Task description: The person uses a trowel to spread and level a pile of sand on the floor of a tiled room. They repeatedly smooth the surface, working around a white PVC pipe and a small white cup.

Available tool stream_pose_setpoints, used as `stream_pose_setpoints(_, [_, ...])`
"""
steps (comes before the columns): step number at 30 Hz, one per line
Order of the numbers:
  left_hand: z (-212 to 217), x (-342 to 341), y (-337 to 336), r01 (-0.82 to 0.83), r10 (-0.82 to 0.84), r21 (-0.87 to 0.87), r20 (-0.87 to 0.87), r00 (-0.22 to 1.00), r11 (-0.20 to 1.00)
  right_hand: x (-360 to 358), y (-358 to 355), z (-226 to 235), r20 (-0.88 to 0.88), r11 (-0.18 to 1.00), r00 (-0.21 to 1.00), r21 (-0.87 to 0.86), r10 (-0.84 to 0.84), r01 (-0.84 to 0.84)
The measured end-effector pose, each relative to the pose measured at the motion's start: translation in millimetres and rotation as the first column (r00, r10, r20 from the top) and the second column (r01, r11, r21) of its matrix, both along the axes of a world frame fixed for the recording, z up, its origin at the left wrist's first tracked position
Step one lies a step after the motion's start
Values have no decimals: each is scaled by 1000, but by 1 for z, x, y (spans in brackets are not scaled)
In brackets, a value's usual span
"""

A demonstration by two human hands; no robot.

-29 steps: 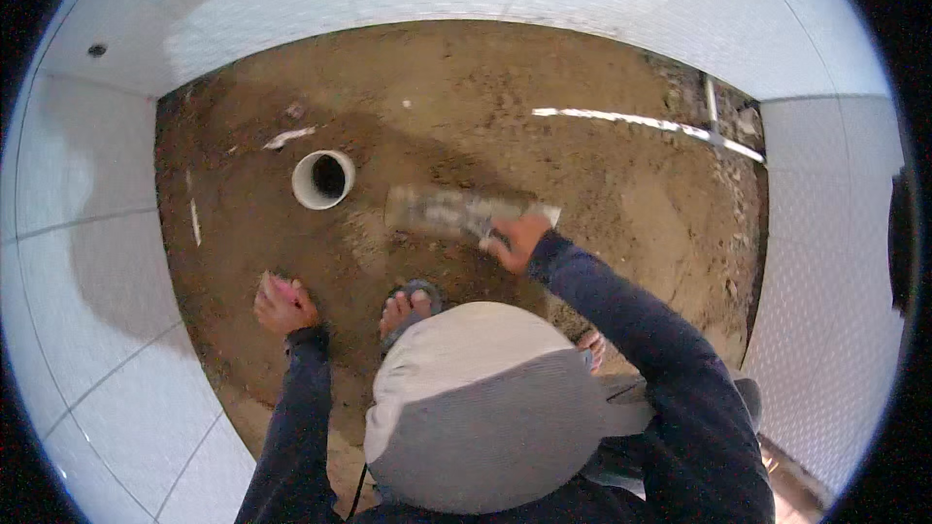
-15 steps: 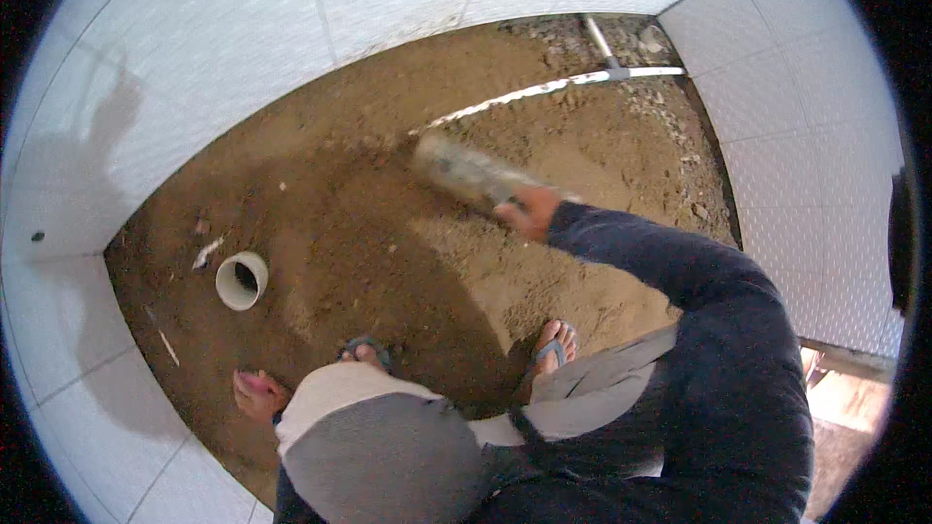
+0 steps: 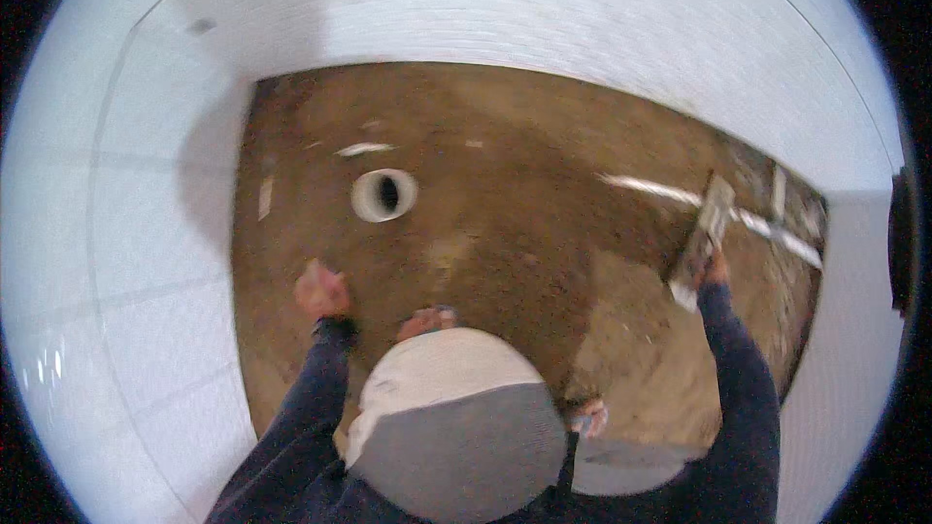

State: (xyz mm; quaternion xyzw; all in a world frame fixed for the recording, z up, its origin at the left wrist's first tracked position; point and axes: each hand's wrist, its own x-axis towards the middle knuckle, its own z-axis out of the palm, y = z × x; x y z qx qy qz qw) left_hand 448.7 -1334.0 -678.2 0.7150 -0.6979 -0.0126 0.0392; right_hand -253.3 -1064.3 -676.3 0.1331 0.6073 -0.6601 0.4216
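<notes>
At the right side of the sandy brown floor (image 3: 505, 233), my right hand (image 3: 715, 270) grips a pale, flat rectangular plastering float (image 3: 714, 209). The float stretches across the line of a thin white pipe (image 3: 650, 188) set in the sand; blur hides whether they touch. My left hand (image 3: 322, 291) hangs over the sand at the left, its fingers curled and blurred. A pinkish patch shows in it, too smeared to name. Beyond that hand, a wide round cream pipe end (image 3: 369, 196) with a dark opening sticks up from the sand.
White tiled walls (image 3: 466, 24) enclose the sand on the far and both sides. A short branch pipe (image 3: 779, 192) meets the thin pipe near the right corner. Small white scraps (image 3: 364, 148) lie beside the cream pipe end. A grey and cream cap brim (image 3: 456, 427) covers the lower middle.
The view has turned left, so the cream pipe end appears farther right. My right hand and the float have shifted right, and the float now points away from me instead of leftward.
</notes>
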Motion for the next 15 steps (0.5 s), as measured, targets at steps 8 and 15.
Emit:
stream_pose_setpoints(8, [-14, 3, 17, 148, -163, -256, -37, 986, 955, 198, -189, -7, -228, 818, 788, 226, 572, -529])
stream_pose_setpoints(15, [-11, 1, 14, 115, -145, -188, -153, 978, 975, 295, -318, 2, -320, 588, 511, 226, 798, -776])
